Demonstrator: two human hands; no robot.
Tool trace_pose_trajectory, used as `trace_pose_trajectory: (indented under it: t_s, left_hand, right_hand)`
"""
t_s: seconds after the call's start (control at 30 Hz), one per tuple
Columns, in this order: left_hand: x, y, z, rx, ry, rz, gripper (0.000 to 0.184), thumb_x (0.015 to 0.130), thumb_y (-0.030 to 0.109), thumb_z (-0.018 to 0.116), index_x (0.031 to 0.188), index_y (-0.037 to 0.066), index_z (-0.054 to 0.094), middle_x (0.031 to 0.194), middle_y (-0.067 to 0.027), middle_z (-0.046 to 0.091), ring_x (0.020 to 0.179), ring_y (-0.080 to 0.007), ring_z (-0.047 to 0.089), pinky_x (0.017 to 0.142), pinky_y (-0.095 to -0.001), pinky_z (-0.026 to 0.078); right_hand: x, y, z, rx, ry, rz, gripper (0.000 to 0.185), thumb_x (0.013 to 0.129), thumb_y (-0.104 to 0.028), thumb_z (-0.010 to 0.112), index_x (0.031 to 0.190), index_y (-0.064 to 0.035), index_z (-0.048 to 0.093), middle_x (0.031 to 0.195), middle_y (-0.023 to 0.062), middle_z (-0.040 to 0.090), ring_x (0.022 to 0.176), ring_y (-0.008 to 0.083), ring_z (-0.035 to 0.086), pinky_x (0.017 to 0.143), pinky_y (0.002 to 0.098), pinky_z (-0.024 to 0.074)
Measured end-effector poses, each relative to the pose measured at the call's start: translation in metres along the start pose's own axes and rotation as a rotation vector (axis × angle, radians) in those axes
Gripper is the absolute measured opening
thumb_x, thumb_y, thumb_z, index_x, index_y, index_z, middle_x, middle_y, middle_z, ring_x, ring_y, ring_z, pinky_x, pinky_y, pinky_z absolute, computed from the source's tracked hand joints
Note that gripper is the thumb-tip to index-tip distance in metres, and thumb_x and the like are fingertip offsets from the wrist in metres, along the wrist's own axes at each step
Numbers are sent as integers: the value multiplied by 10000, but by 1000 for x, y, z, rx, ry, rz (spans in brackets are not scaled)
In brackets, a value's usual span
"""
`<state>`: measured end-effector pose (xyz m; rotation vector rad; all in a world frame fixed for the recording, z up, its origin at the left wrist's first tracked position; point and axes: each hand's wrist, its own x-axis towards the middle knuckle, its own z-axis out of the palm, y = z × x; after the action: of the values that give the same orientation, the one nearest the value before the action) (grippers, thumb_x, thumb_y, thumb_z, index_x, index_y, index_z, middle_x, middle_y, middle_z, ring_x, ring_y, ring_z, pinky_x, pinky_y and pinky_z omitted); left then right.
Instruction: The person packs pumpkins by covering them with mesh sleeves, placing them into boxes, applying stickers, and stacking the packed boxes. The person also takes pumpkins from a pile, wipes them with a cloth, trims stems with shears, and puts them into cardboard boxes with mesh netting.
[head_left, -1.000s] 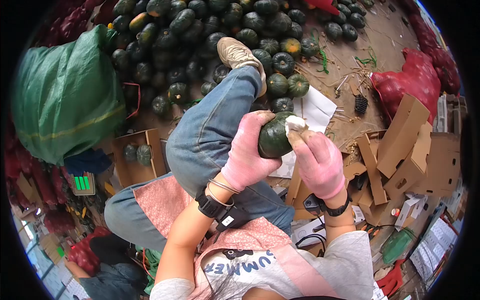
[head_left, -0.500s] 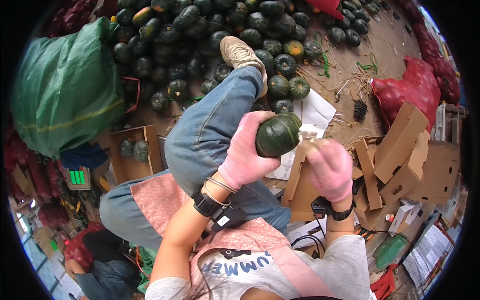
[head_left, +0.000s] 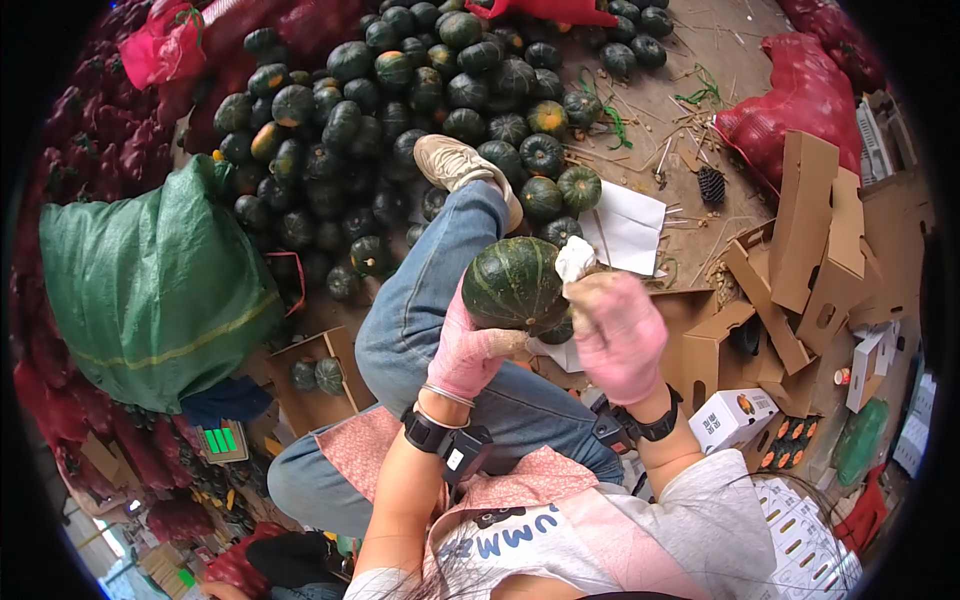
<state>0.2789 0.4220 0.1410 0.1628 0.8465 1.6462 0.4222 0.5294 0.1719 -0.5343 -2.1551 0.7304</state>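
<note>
Your left hand (head_left: pixel 466 352) is clamped on the dark green pumpkin (head_left: pixel 512 282) at its seven o'clock side, mid-view. Your right hand (head_left: pixel 620 335) pinches a white cloth (head_left: pixel 575 258) at the pumpkin's two o'clock edge; a pumpkin heap (head_left: pixel 398 118) lies toward eleven o'clock.

Squashes (head_left: pixel 343 123) and red mesh sacks (head_left: pixel 792 110) are filling a produce storage or packing area.
The dark green squashes are lying heaped on a bare floor (head_left: pixel 730 45), dry stems (head_left: pixel 664 156) are littering it, the sacks are crowding both sides, and a large green woven bag (head_left: pixel 150 285) is bulging at left. Brown cardboard boxes (head_left: pixel 803 220) are leaning at right near a white printed carton (head_left: pixel 732 417), and a display (head_left: pixel 219 440) is glowing green at lower left.
</note>
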Motion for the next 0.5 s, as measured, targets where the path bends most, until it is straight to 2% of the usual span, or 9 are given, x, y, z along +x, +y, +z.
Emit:
trace_pose_trajectory:
  t_s: [0.03,0.2,0.3,0.43,0.5]
  left_hand:
    - [0,0,-1,1,-4,11,795,557,-46,717,1288,45,418,1216,-84,544,1108,-220,540,967,-357,427]
    - [2,1,-4,230,-60,66,774,541,-8,745,1248,39,433,1184,-68,550,1091,-192,540,959,-346,431]
    - [1,1,1,223,-87,56,778,525,-1,753,1235,34,436,1170,-60,553,1081,-183,543,955,-343,433]
    - [2,6,2,288,-90,25,800,511,-19,757,1241,33,435,1167,-54,553,1080,-176,540,960,-341,429]
    - [2,6,5,388,-132,11,812,507,-23,763,1247,36,435,1166,-50,552,1084,-167,533,966,-336,420]
  right_hand:
    - [1,0,2,4,-13,-63,307,660,61,633,953,-30,619,880,119,573,800,274,589,661,354,499]
    - [10,7,-2,65,-48,38,272,695,77,604,941,-40,611,855,119,560,771,297,591,665,352,500]
    - [17,22,-11,267,-155,45,252,710,85,581,933,-31,600,843,126,558,756,302,591,668,339,495]
    - [25,21,-20,383,-232,233,179,723,67,580,884,-13,576,803,138,557,752,305,587,664,314,481]
    - [28,23,-17,407,-188,323,136,751,49,585,873,-8,563,785,111,571,716,224,586,664,298,480]
